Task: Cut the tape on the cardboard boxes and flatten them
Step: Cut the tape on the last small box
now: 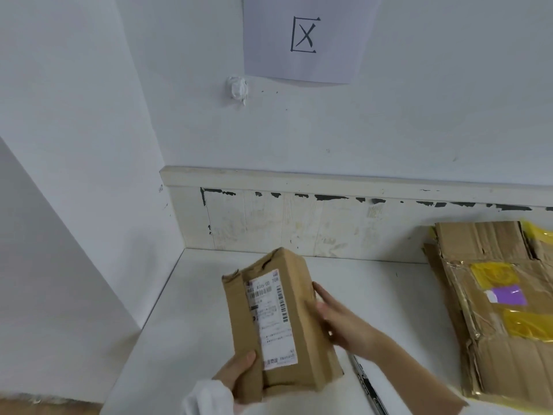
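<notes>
Flattened cardboard (493, 310) is stacked at the table's (185, 330) right. The box (278, 322) is held above it: left hand (236, 374) grips its near end, right hand (338, 320) flat against its side. A cutter (366, 384), probably, lies beneath; groping for it risks a nick.

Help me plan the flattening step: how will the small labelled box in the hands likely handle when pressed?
The cardboard box looks creased and dented at its far end, so it probably gives easily. The left hand grips one corner while the right hand steadies it, suggesting it is light. Its glossy shipping label may be slippery.
</notes>
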`<state>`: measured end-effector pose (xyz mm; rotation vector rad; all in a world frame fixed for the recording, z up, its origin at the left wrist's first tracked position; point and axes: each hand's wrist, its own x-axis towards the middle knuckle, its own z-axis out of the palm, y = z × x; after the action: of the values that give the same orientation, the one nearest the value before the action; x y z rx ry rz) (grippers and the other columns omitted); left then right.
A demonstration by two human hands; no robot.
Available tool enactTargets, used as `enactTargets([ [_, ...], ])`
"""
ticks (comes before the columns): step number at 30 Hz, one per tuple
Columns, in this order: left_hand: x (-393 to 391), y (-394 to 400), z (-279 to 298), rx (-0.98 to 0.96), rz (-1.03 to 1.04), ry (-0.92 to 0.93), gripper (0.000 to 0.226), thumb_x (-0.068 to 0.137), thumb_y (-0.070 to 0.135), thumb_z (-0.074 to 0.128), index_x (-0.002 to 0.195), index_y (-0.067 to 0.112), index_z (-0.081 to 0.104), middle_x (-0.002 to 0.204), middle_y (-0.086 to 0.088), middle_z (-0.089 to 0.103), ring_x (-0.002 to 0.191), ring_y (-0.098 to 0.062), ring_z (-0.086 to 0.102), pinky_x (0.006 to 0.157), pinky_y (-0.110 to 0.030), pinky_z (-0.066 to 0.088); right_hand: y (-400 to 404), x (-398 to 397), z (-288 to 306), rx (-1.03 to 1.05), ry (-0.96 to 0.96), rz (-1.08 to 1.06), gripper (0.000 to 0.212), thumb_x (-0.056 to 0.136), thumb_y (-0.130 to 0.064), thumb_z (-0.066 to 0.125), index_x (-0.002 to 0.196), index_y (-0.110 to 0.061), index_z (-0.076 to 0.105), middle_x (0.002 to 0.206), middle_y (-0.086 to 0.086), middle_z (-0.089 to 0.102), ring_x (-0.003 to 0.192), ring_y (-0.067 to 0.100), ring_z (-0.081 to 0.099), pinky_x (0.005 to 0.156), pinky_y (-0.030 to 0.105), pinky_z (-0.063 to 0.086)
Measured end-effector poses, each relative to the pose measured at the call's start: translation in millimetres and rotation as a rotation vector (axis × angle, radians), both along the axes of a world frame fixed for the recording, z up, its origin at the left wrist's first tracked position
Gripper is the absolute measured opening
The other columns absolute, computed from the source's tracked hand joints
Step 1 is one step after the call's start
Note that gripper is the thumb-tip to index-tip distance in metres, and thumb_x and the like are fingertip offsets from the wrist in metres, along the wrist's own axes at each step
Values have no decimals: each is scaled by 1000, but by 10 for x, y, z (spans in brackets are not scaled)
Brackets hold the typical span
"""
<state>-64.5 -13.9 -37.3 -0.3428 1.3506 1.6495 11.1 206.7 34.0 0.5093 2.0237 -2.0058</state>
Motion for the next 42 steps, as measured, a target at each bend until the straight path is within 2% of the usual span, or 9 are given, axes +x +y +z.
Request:
enactTargets([
  [5, 210, 128, -284, -87, 140, -11, 48, 92, 2, 53, 136, -10, 39, 129, -26, 51, 115, -35, 52, 99, -41, 39, -292, -53, -155, 440, -71, -116, 98, 79, -56, 64, 150, -24, 6, 145, -1, 33, 126, 16, 40, 101, 29, 37],
  [9, 180, 57, -282, -412, 171, 295, 68, 81, -2, 68, 140, 0, 36, 133, -24, 49, 119, -36, 50, 101, -40, 37, -557, -156, -201, 729, -143, -54, 98, 82, -62, 56, 149, -23, -4, 142, 1, 32, 122, 22, 46, 96, 35, 43],
  [12, -17, 36, -116, -377, 248, 524, 56, 91, 8, 57, 142, 7, 34, 142, -15, 40, 128, -29, 42, 102, -36, 34, -731, -271, -243, 888, -145, 25, 100, 80, -66, 54, 149, -26, -4, 146, 2, 27, 128, 24, 39, 100, 40, 41],
  [16, -282, 155, 150, -260, 173, 704, 54, 96, 34, 48, 145, 27, 27, 146, 6, 32, 134, -17, 35, 109, -32, 29, -621, -331, -236, 823, -83, 181, 99, 79, -63, 59, 150, -29, -2, 148, -1, 27, 130, 22, 39, 104, 40, 39],
  [20, -404, 254, 172, -356, 103, 816, 68, 89, 18, 63, 146, 15, 25, 146, -8, 30, 132, -24, 35, 109, -37, 32, -424, -296, -228, 750, -49, 273, 88, 85, -61, 52, 151, -31, 2, 145, -2, 31, 126, 20, 42, 102, 34, 37],
  [23, -370, 254, 127, -315, 230, 694, 77, 86, 18, 67, 148, 16, 20, 147, -8, 32, 129, -26, 40, 102, -36, 37, -131, -66, -318, 620, -52, -110, 55, 97, -47, 40, 145, -21, 30, 139, 2, 46, 120, 17, 50, 99, 27, 36],
  [26, -309, 297, 75, -260, 322, 640, 71, 88, 18, 65, 146, 17, 24, 139, -6, 42, 111, -20, 48, 89, -31, 40, 256, 454, -557, 926, -284, -315, 37, 99, -35, 41, 129, -14, 48, 127, 6, 54, 108, 18, 58, 87, 26, 43],
  [38, -219, 366, 69, -260, 429, 687, 42, 97, 17, 48, 134, 8, 31, 118, -7, 47, 100, -23, 51, 87, -35, 42, 181, 816, -1028, 1026, -618, 16, 23, 95, -36, 47, 99, -14, 41, 119, 5, 55, 112, 22, 55, 84, 28, 43],
  [42, -233, 356, 107, -260, 416, 676, 40, 95, 14, 51, 130, 6, 33, 114, -9, 48, 96, -25, 52, 86, -38, 45, 208, 638, -713, 770, -394, -250, 17, 97, -16, 47, 96, -6, 34, 93, 13, 62, 76, 27, 67, 69, 34, 50],
])
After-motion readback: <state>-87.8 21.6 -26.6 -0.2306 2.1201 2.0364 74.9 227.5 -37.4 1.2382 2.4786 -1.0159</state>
